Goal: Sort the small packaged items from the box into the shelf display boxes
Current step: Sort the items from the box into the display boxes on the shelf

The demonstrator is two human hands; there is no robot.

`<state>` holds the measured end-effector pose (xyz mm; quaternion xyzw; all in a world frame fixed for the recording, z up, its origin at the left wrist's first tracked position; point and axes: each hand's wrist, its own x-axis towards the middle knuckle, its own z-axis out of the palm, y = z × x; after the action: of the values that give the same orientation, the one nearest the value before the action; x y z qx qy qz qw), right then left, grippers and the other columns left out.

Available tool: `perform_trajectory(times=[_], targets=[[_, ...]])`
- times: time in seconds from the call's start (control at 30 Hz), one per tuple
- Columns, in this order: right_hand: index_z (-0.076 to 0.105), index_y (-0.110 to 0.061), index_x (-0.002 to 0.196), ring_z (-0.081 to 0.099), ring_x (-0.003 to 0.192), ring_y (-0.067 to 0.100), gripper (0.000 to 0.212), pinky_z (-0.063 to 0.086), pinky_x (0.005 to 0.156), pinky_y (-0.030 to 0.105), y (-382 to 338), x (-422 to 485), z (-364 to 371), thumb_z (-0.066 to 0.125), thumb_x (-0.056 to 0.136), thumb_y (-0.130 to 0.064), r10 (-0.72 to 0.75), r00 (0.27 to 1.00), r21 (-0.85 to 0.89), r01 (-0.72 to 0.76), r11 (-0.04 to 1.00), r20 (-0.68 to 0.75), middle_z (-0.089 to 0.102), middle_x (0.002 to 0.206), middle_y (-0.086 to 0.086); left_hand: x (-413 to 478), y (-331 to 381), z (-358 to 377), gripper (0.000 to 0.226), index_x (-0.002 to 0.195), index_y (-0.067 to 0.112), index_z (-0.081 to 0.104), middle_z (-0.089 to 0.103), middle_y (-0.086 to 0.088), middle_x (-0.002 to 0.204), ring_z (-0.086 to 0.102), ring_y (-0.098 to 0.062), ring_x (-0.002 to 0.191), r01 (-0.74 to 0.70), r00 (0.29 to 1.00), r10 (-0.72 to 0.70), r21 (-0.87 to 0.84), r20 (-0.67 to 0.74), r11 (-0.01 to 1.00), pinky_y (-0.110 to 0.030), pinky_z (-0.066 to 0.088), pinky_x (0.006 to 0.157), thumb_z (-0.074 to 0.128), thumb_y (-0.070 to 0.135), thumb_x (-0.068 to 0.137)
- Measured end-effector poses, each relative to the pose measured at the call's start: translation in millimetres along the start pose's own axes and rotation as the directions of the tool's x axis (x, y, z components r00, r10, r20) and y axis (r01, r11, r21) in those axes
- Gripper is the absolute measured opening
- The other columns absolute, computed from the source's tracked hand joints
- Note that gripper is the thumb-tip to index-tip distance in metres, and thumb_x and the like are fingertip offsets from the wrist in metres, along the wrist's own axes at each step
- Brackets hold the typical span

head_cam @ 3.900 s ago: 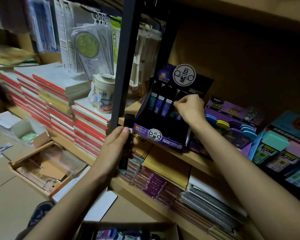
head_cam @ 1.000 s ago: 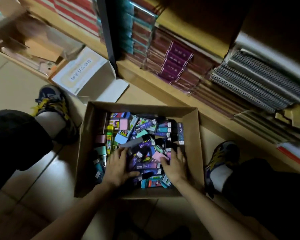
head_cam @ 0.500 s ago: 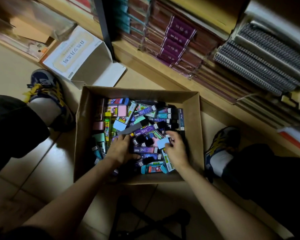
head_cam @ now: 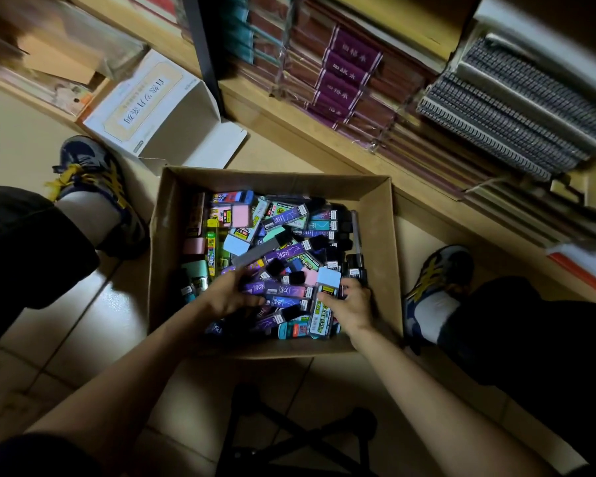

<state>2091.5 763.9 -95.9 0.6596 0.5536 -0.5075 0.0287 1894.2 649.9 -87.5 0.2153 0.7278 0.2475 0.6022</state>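
Your left hand (head_cam: 233, 296) is down in the heap, fingers curled onto a long purple packet (head_cam: 276, 289) that lies crosswise at the near side. Your right hand (head_cam: 353, 306) pinches a green-labelled packet (head_cam: 320, 313) between thumb and fingers at the near right corner. Both are still among the small packaged items (head_cam: 283, 222), which fill the open cardboard box (head_cam: 381, 242) on the floor between your feet.

To pick well, settle on one kind per grab. The purple packets lie several together just beside your left fingers, so gather those that match and leave the rest. Lift straight up. The heap is loose and the packets overlap, so dragging one sideways will likely tip its neighbours or bury the ones you want next. Check the label in your right hand before you rise, since many wrappers look alike in this dim light.

The display boxes are not in view. The wooden shelf (head_cam: 289, 122) beyond the box holds maroon notebooks (head_cam: 344, 77) and, far right, spiral notebooks (head_cam: 503, 125). A white carton (head_cam: 152, 108) lies open at the far left.
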Motion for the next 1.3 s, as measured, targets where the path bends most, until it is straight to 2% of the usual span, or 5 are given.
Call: perform_trajectory(times=[0.33,0.57,0.87,1.03,1.3], targets=[[0.045,-0.017,0.115,0.048,0.074,-0.004,0.047,0.039,0.051,0.010,-15.8,-15.5,19.8,0.074,0.078,-0.011,-0.054,0.990,0.209,0.027,0.977,0.128,0.051,0.088,-0.012,-5.7,10.0,-28.0,0.040,0.114,0.008,0.045,0.058,0.002,0.085,0.058,-0.002,0.063,0.013,0.996,-0.016,0.030,0.083,0.999,-0.008,0.044,0.047,0.065,-0.004,0.082],[0.045,-0.025,0.121,0.053,0.091,0.007,0.053,0.044,0.063,0.020,-15.6,-19.9,19.3,0.074,0.078,-0.013,-0.056,0.987,0.292,0.010,0.957,0.149,0.050,0.119,0.000,-8.6,8.6,-26.3,0.050,0.101,0.019,0.064,0.069,0.006,0.095,0.063,-0.012,0.093,0.110,0.984,-0.102,-0.049,0.144,0.993,-0.021,0.043,0.069,0.066,0.056,0.067],[0.048,-0.025,0.121,0.055,0.106,0.019,0.052,0.049,0.075,0.023,-26.4,-25.6,30.8,0.071,0.079,-0.005,-0.218,0.960,0.235,0.174,0.956,0.178,0.050,0.111,-0.006,-8.6,25.1,-27.4,0.046,0.116,0.030,0.043,0.050,0.021,0.103,0.048,0.010,0.090,0.073,0.944,-0.110,0.128,0.312,0.989,-0.006,0.042,0.066,0.069,0.040,0.079],[0.048,-0.027,0.125,0.048,0.112,0.017,0.054,0.037,0.070,0.012,-29.5,-28.1,42.5,0.072,0.079,-0.011,-0.240,0.958,0.218,0.202,0.955,0.160,0.050,0.124,0.002,-0.7,30.4,-14.7,0.074,0.141,0.007,0.032,0.045,-0.004,0.140,0.042,-0.022,0.128,-0.055,0.963,-0.024,0.283,0.269,0.957,-0.028,0.033,0.109,0.071,0.026,0.081],[0.049,-0.017,0.117,0.061,0.089,0.016,0.041,0.050,0.069,0.027,-26.1,-20.1,24.1,0.068,0.082,-0.006,-0.012,0.984,0.422,-0.066,0.904,0.180,0.062,0.106,0.004,-12.5,18.6,-17.6,0.059,0.133,0.002,0.037,0.052,0.001,0.113,0.052,-0.014,0.104,-0.094,0.986,0.075,0.130,0.147,0.987,-0.006,0.042,0.075,0.068,0.014,0.084]])
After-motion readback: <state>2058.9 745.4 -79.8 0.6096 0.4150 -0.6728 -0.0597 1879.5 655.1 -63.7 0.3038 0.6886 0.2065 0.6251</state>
